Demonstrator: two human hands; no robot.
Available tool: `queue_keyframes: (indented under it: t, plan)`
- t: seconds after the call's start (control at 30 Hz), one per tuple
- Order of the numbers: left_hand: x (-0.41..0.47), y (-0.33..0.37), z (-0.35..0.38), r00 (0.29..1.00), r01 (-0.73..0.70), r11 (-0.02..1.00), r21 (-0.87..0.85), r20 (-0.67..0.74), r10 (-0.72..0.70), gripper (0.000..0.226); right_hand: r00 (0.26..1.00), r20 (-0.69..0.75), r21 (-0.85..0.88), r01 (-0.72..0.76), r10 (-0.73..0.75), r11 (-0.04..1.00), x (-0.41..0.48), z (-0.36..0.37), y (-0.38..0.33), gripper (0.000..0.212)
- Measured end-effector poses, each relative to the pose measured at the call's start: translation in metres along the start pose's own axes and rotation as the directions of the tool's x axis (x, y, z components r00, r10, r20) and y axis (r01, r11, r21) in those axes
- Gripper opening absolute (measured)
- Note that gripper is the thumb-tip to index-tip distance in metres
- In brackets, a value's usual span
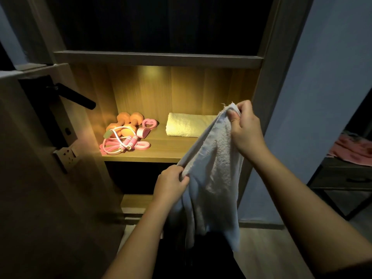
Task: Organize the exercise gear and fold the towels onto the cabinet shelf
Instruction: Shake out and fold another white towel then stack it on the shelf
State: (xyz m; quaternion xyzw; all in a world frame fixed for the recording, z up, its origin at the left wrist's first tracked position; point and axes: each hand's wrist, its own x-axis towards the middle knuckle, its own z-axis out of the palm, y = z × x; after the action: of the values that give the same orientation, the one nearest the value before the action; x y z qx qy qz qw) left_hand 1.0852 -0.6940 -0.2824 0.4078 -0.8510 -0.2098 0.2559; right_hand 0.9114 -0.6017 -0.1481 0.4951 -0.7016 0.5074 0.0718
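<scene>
Head view: both hands hold one white towel point(215, 178) in the air, in front of the lit cabinet shelf point(161, 150) and toward its right end. Right hand point(244, 125) is up at shelf height, fingers curled and thumb pinching the towel's top corner. Left hand point(171, 181) is lower, just below the shelf's front edge, fingers curled round a bunched edge. The towel runs slanted between the two hands; the rest hangs loose below the shelf.

On the shelf, right half: folded towel point(187, 125), pale, lying flat near the back, partly hidden by the held towel. On the shelf, left half: orange dumbbells point(126, 121) at the back, pink jump rope point(120, 144) coiled in front of them and touching them, pink band point(148, 125) just beside both.

Left of the shelf: door with a black lever handle point(76, 96). Far right of the shelf: pink cloth point(354, 150) on a dark drawer unit.
</scene>
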Motion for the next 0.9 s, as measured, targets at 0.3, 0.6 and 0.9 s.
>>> queue_keyframes:
  t: [0.3, 0.6, 0.9]
  plan:
    - [0.045, 0.013, -0.031, 0.989, -0.147, 0.96, 0.239, 0.039, 0.142, 0.031, 0.993, -0.114, 0.151, 0.013, 0.004, 0.988, 0.026, -0.005, -0.008, 0.009]
    - [0.042, 0.052, -0.021, 0.991, -0.092, 0.989, 0.118, -0.086, 0.103, 0.031, 0.989, -0.136, 0.039, 0.07, -0.064, 0.997, 0.074, -0.005, -0.041, 0.011]
    - [0.048, 0.067, -0.002, 0.984, -0.128, 0.988, 0.084, -0.114, 0.137, 0.023, 0.983, -0.166, -0.008, 0.076, -0.076, 0.997, 0.082, -0.009, -0.04, 0.013]
